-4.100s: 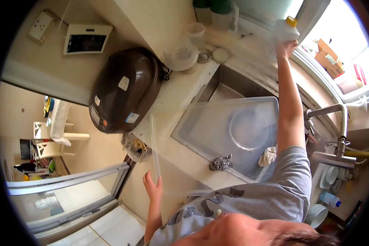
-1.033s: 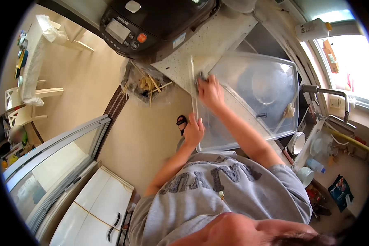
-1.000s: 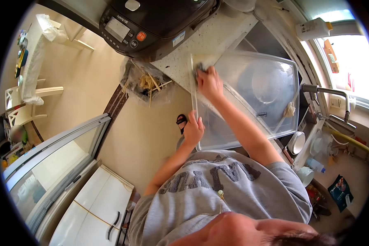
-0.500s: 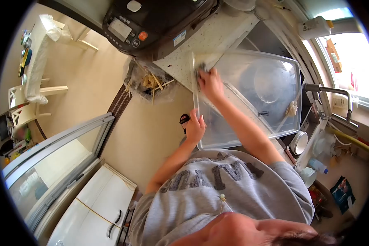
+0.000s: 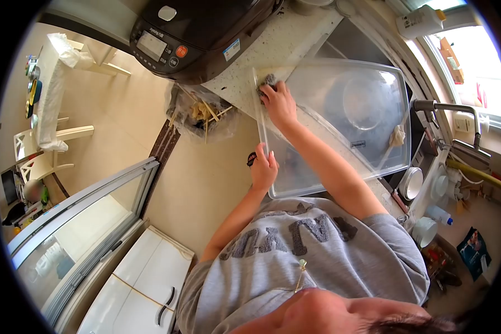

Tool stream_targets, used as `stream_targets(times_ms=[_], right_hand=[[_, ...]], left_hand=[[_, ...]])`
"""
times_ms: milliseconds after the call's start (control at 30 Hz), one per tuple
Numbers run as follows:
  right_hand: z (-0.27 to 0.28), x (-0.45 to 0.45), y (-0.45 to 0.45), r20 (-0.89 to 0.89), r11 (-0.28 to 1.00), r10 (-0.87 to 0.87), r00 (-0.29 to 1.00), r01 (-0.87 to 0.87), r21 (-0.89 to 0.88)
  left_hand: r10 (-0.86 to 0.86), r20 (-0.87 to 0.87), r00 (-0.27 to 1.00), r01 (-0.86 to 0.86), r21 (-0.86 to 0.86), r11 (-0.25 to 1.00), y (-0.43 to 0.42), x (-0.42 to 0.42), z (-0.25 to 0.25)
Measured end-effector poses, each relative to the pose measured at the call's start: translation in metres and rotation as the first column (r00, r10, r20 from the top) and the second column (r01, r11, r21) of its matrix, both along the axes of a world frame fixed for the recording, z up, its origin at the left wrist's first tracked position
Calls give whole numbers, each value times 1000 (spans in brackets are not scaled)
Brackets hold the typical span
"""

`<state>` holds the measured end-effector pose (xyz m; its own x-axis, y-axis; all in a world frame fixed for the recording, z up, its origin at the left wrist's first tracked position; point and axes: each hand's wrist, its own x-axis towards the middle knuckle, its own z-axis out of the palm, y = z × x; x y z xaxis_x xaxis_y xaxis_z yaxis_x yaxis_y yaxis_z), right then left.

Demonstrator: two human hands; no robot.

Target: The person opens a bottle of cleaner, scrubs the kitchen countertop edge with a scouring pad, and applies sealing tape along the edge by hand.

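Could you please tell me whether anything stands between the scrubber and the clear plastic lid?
Nothing visible does: the scrubber, held in the right hand, appears to rest against the clear plastic lid near its upper left corner. The left hand grips it lower down, and the cloth is well aside, toward the tap.

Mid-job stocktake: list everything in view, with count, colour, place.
plastic tray: 1, clear, centre
steel-wool scrubber: 1, grey, at tray's left end
cloth: 1, cream, at tray's right end
sink: 1, grey, partly under tray
cooker: 1, dark brown, on counter
tap: 1, silver, right of tray
yellow-capped bottle: 1, white, by window
packet: 1, dark teal, lower right
stick-filled bag: 1, clear, left of tray
table: 1, white, upper left
sliding door: 1, silver, left
cabinet: 1, white, lower left
rest: several, mixed, around edges
left hand: 1, at tray's left rim
right hand: 1, fingers on scrubber
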<state>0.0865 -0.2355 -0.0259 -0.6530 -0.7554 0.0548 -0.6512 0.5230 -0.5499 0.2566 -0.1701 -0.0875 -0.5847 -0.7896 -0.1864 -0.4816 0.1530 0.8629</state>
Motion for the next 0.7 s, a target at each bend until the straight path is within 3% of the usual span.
stream_targets(times_ms=[100,200,333,433,500,600,700], right_hand=[[10,31,51,115,997,40,993,-47,62],[1,64,98,-31,991,135,990,-135,6],[-5,16,26,-53,999,31,998,-31,-9],[-3,10,15,-34,999,23,999,-24,-34],[2,20,35,-44,999,30,999,-31,-27],[0,46,75,-47,990,123,991,-125,-57],[1,21,31,-59,994,73,996,-68,82]], left_hand=[[-17,54,998,16,23,1000,-4,-2,17],[-1,15,1000,0,22,1000,-5,-4,19],[-38,44,998,38,6,999,-4,-2,7],[-44,99,994,59,-155,986,-6,-2,30],[-24,35,999,25,-27,999,-8,-6,36],[-18,-48,999,12,-120,993,0,-2,-11],[-68,51,996,70,-31,997,0,2,-5]])
